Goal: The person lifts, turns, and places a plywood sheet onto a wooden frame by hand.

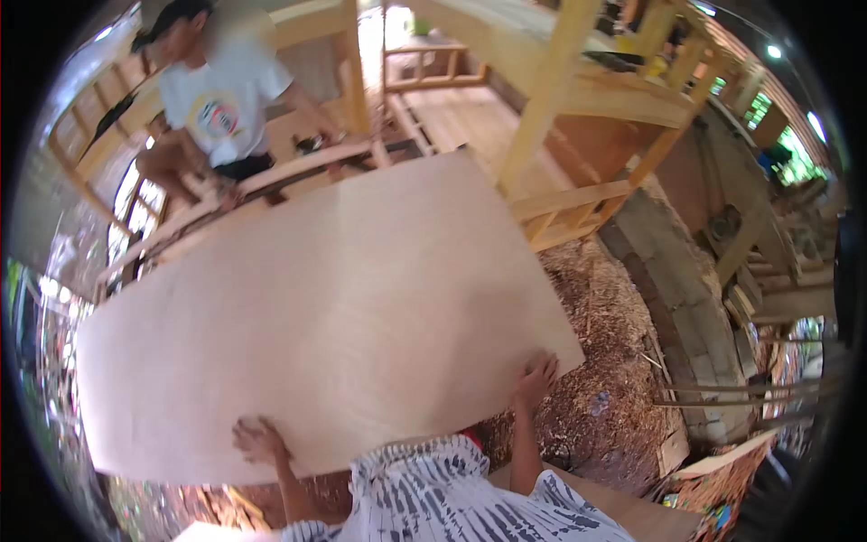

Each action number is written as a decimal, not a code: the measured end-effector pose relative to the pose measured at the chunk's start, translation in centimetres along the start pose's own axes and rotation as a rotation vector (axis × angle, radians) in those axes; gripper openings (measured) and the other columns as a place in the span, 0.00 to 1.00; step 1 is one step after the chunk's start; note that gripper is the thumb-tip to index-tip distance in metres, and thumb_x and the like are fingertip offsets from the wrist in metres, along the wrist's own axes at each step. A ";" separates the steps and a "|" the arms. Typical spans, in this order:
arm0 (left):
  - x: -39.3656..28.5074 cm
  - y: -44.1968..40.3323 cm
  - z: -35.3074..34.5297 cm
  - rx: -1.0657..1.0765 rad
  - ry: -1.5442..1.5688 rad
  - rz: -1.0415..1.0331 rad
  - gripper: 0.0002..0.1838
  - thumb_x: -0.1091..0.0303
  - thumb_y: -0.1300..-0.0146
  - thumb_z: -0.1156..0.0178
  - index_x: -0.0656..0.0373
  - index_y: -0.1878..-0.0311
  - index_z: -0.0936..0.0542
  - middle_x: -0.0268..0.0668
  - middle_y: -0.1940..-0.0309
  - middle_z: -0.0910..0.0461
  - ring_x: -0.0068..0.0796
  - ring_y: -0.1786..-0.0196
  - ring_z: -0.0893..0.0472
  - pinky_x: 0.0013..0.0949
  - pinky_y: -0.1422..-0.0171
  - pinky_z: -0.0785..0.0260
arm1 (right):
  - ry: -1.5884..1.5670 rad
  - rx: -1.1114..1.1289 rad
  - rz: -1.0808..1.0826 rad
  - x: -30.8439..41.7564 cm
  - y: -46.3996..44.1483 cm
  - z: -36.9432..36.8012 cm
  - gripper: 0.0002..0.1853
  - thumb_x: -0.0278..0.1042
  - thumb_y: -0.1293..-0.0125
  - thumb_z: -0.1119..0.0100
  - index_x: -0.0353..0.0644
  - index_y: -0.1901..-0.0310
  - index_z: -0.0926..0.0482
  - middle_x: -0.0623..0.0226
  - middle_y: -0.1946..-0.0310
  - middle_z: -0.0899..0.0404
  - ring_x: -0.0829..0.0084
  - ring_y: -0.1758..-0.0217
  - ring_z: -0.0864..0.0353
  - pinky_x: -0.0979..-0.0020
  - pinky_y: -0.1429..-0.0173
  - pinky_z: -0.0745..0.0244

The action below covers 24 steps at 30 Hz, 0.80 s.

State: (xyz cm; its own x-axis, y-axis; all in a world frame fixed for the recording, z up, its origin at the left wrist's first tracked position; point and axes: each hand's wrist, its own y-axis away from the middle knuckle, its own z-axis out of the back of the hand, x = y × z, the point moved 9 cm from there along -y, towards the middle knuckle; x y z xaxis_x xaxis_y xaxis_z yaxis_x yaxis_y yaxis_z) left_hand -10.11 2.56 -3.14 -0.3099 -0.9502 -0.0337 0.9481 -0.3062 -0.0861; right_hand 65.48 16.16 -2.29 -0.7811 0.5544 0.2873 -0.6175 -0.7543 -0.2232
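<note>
A large, pale plywood sheet fills the middle of the view, its near edge close to my body. My left hand rests on the sheet near its near edge, fingers spread. At the near right corner, my right hand lies on the sheet's edge with its fingers apart; whether the thumb goes under the edge is hidden. Beyond the far edge, a co-worker in a white shirt has both hands near a long wooden rail.
Wooden frames with slats stand behind the sheet. Sawdust and shavings cover the ground at the right, beside a row of grey blocks. Thin wooden strips stick in from the right. Another board lies near my right side.
</note>
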 end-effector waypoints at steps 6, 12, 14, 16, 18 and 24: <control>-0.6 -0.3 -0.1 0.025 0.051 -0.042 0.42 0.34 0.28 0.50 0.43 0.17 0.42 0.34 0.14 0.50 0.54 0.15 0.54 0.76 0.22 0.57 | 0.013 0.018 0.044 0.4 -0.9 -1.3 0.31 0.52 0.23 0.49 0.48 0.24 0.33 0.55 0.20 0.41 0.50 0.17 0.45 0.43 0.20 0.46; 3.3 2.2 1.6 0.170 0.218 -0.144 0.44 0.36 0.31 0.43 0.44 0.17 0.43 0.38 0.14 0.52 0.51 0.13 0.59 0.73 0.18 0.65 | 0.110 0.013 0.104 -0.8 -1.3 -2.3 0.32 0.55 0.22 0.53 0.52 0.22 0.37 0.53 0.19 0.44 0.48 0.17 0.46 0.46 0.19 0.44; 8.0 4.4 2.8 -0.027 0.269 0.046 0.45 0.40 0.33 0.38 0.41 0.17 0.44 0.39 0.15 0.50 0.49 0.14 0.59 0.69 0.17 0.63 | 0.168 0.096 0.071 -1.5 -2.2 -2.3 0.32 0.56 0.22 0.54 0.51 0.22 0.37 0.51 0.19 0.45 0.47 0.18 0.45 0.48 0.18 0.45; 12.5 6.3 0.0 0.047 0.713 0.292 0.43 0.44 0.30 0.39 0.46 0.18 0.44 0.40 0.17 0.45 0.47 0.17 0.49 0.62 0.19 0.55 | 0.150 0.075 0.105 -1.4 -2.5 -2.7 0.32 0.57 0.22 0.54 0.52 0.22 0.36 0.51 0.19 0.44 0.47 0.18 0.44 0.48 0.18 0.45; 16.2 9.1 -3.9 0.142 1.389 0.618 0.40 0.51 0.26 0.39 0.54 0.19 0.43 0.42 0.21 0.39 0.45 0.23 0.35 0.51 0.22 0.42 | 0.139 0.063 0.126 -1.9 -1.7 -3.1 0.33 0.57 0.22 0.54 0.53 0.22 0.36 0.50 0.20 0.43 0.47 0.18 0.44 0.48 0.18 0.45; 13.0 12.7 -6.6 0.394 1.907 0.650 0.22 0.64 0.24 0.38 0.63 0.33 0.25 0.34 0.50 0.19 0.27 0.51 0.18 0.31 0.45 0.23 | 0.094 -0.063 0.173 -0.3 -1.4 -2.7 0.32 0.58 0.23 0.53 0.52 0.23 0.33 0.47 0.23 0.37 0.46 0.20 0.39 0.48 0.19 0.44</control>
State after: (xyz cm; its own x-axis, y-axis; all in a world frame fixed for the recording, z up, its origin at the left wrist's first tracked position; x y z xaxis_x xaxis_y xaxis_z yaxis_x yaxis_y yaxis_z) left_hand -2.54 -13.31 -11.26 0.5878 0.2663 -0.7639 0.8069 -0.2614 0.5298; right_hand 66.33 18.04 -4.60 -0.8797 0.4505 0.1524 -0.4752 -0.8195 -0.3204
